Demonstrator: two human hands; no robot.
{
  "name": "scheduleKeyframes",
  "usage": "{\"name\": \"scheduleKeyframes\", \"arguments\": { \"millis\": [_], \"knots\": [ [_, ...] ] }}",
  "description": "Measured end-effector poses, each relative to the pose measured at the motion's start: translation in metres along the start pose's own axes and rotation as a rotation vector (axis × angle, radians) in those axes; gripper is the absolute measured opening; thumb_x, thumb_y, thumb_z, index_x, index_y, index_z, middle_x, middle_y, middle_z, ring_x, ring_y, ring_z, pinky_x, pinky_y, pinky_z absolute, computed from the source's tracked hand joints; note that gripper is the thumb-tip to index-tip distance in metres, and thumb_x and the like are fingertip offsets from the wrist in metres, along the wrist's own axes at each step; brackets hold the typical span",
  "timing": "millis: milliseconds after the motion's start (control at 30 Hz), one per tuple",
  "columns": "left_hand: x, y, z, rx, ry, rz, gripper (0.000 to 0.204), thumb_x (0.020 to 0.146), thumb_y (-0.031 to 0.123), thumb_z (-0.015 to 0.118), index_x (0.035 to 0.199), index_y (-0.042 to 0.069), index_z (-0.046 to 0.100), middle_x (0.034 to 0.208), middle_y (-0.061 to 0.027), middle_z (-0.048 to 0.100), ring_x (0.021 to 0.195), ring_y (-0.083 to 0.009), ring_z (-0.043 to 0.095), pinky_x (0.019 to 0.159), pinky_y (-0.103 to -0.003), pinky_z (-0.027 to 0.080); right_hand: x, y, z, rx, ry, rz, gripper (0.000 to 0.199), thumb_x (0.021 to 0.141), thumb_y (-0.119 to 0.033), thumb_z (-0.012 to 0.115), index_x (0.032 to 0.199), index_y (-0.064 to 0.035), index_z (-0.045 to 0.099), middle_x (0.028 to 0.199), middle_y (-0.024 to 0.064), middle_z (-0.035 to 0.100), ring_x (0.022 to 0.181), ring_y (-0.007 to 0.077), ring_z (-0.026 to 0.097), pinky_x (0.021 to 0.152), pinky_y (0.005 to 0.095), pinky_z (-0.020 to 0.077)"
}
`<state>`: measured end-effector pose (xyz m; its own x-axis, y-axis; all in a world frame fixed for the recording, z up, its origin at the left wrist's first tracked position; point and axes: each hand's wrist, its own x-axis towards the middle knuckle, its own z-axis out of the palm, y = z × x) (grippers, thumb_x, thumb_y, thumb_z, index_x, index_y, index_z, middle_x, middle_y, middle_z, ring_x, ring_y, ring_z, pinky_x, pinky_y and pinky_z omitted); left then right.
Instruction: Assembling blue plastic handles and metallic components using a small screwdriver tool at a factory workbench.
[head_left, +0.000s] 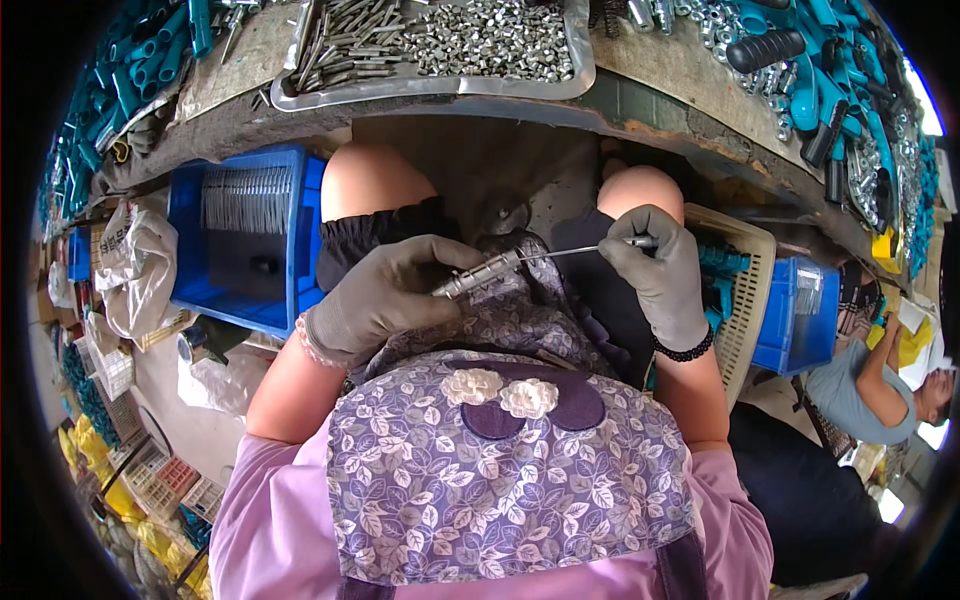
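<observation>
Hands: 2, both in grey gloves, held over the lap, below the bench edge.
Left hand (pixel 385 292): clenched round 1 short metal cylinder part (pixel 478 275), which is gripped at its rear end; front end is left sticking out toward the right.
Right hand (pixel 660 270): fingers pinched on 1 thin metal rod (pixel 575 250); rod's far tip is met by the cylinder's front end, approx. level.
Wrist: 1 black bead bracelet (pixel 686 351) is worn on the right.
Apron (pixel 510 470): 1, purple leaf print, w/ 2 white fabric flowers sewn on.
Metal tray (pixel 440 88): 1, on bench (pixel 660 75) above; filled w/ small silver nuts on the right, long pins/bolts on the left; no. too many to count.
Blue crates: 2. Left crate (pixel 245 235): a row of thin metal pieces is held at the back. Right crate (pixel 795 315): contents unclear.
Beige basket (pixel 745 290): 1, beside right knee; teal parts are seen inside.
Bench ends: teal and black plastic grips piled L & R, uncounted.
Other person (pixel 880 385): 1, seated at far right.
</observation>
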<state>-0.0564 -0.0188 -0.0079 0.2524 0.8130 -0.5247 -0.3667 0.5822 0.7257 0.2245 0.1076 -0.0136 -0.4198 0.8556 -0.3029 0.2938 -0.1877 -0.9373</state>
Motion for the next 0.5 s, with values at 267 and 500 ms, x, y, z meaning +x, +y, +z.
{"name": "scheduleKeyframes", "arguments": {
  "millis": [267,500],
  "knots": [
    [-0.002,0.007,0.006,0.138,0.134,-0.05,0.043,0.083,-0.006,0.071,0.124,-0.002,0.061,0.123,-0.0096,0.064,0.106,-0.0153,0.063,0.089,-0.027,0.053,0.004,0.0,0.005,-0.053,-0.022,-0.003,0.011,0.084,-0.007,0.074,0.086,-0.0025,0.064,0.078,-0.0027,0.063,0.071,0.004,0.054,0.066,0.0209,0.0452],
    [0.0,0.024,0.007,0.191,-0.131,0.08,0.046,0.081,-0.005,0.071,0.125,-0.001,0.059,0.125,-0.0089,0.062,0.117,-0.0163,0.058,0.103,-0.031,0.045,0.007,0.008,0.011,0.099,-0.152,-0.02,0.013,0.085,-0.01,0.074,0.087,-0.0022,0.064,0.08,-0.0024,0.062,0.072,0.0041,0.053,0.067,0.0211,0.0431]
  ]
}}
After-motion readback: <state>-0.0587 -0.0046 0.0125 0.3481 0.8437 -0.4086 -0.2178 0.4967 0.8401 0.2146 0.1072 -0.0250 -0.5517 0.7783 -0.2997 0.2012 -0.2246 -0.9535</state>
